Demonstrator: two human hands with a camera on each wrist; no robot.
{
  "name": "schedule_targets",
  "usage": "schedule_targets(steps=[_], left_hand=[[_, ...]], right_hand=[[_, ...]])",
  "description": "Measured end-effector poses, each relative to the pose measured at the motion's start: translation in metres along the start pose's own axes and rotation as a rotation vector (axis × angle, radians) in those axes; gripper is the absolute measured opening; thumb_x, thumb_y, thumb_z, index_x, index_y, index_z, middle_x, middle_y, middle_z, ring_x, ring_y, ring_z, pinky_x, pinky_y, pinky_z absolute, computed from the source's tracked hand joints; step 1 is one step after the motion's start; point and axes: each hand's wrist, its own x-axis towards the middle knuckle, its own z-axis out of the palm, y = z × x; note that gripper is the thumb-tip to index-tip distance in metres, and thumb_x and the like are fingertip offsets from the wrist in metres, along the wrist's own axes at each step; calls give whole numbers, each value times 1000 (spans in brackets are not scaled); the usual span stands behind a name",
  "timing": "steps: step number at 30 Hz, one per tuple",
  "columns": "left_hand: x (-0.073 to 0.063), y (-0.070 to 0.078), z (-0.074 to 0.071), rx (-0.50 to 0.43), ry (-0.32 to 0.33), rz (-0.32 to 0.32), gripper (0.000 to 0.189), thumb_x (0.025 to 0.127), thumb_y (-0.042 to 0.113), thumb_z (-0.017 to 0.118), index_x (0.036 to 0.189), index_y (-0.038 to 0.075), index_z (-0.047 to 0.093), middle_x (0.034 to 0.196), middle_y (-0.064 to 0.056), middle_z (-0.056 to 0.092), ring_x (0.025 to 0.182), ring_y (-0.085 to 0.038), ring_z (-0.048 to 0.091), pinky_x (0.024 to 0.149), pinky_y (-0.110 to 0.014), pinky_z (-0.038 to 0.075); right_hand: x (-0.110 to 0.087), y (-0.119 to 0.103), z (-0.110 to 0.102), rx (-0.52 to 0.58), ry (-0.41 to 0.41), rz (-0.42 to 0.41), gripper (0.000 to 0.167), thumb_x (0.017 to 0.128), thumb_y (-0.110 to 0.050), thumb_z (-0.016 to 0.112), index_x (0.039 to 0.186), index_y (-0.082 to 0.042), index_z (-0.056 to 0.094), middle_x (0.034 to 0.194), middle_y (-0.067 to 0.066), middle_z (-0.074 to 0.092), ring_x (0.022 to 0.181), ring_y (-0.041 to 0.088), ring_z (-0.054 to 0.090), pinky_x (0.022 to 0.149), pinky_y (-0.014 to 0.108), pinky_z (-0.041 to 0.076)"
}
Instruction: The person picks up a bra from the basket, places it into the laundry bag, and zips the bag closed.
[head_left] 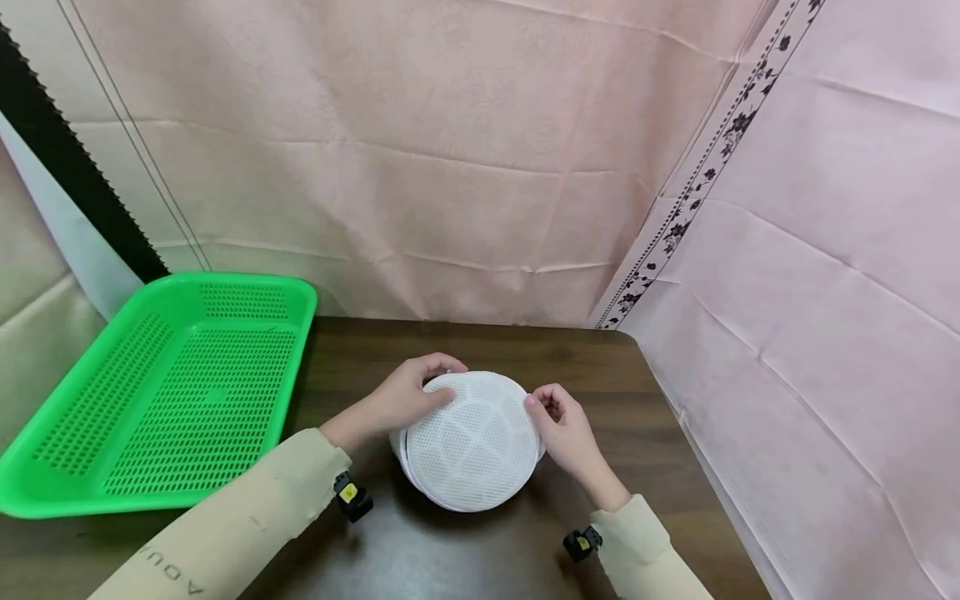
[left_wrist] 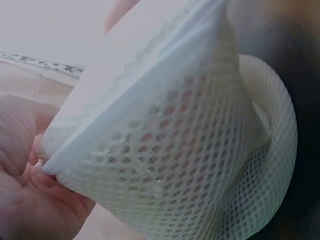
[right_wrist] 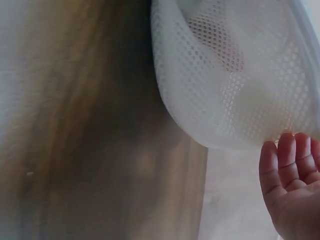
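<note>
A white mesh laundry bag with a round, flat top stands at the middle of the table. My left hand grips its upper left edge, thumb lying on the top and fingers behind the rim. On the opposite side, my right hand pinches the rim between thumb and curled fingers. In the left wrist view the mesh side of the bag bulges below a smooth white band. The right wrist view has my right fingers against the mesh edge. What the bag contains cannot be made out.
A large green perforated plastic basket stands left of the bag on the dark wooden table. Pale pink cloth hangs behind the table and along its right side. Small black cameras are strapped at both wrists.
</note>
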Motion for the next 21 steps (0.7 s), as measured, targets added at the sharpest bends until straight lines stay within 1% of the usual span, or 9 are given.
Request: schedule_targets(steps=[1,5,7,9,11,14,17,19,21], left_hand=[[0,2,1,-24,4,1,28,91,7,67,117,17,63,109,-2,65,94,-17,60,82,-35,49],[1,11,3,-124,29,-16,29,90,4,65,116,16,63,108,-3,65,94,-20,60,80,-36,50],[1,14,3,-161,36,-29,29,90,4,64,117,16,62,109,-3,65,94,-21,60,79,-35,50],[2,17,4,-173,40,-37,28,90,4,64,116,16,63,107,-3,65,92,-22,61,77,-35,51],[3,18,5,-142,45,-28,24,90,9,65,113,16,65,106,-2,66,93,-20,61,78,-35,51],[6,17,8,-61,57,-5,16,91,23,68,106,17,69,102,2,67,92,-17,59,79,-35,49],[9,15,10,14,79,3,20,91,37,68,101,20,70,99,6,67,91,-16,57,78,-34,48],[9,14,11,35,99,-3,18,90,36,69,99,21,71,97,6,67,88,-16,57,77,-34,48],[9,14,12,33,115,-10,15,89,32,71,98,20,71,96,6,67,87,-16,56,75,-33,48]], right_hand=[[1,0,0,6,-11,-22,13,96,-11,60,101,1,60,86,10,57,75,22,53,64,27,45],[6,13,4,41,-26,-82,20,95,-11,61,113,-1,61,91,10,59,79,22,55,66,28,47],[7,21,6,52,-14,-104,22,94,-11,63,115,-4,61,90,9,60,78,20,55,64,28,48],[7,26,8,58,-11,-110,21,93,-12,66,113,-7,62,89,7,60,77,19,55,63,28,48],[6,26,10,55,-18,-112,21,91,-12,68,111,-9,61,88,6,59,76,19,55,63,28,48],[5,24,12,47,-38,-106,20,91,-12,69,108,-9,60,87,8,58,76,22,54,62,28,48],[1,10,11,36,-58,-100,20,90,-8,68,108,-4,59,87,10,57,76,24,53,62,29,47],[-2,-1,10,29,-72,-87,20,90,-6,67,108,-1,58,87,12,57,76,25,53,63,31,47],[-4,-12,8,25,-85,-85,20,90,-4,67,107,1,58,88,13,57,76,26,53,64,31,47]])
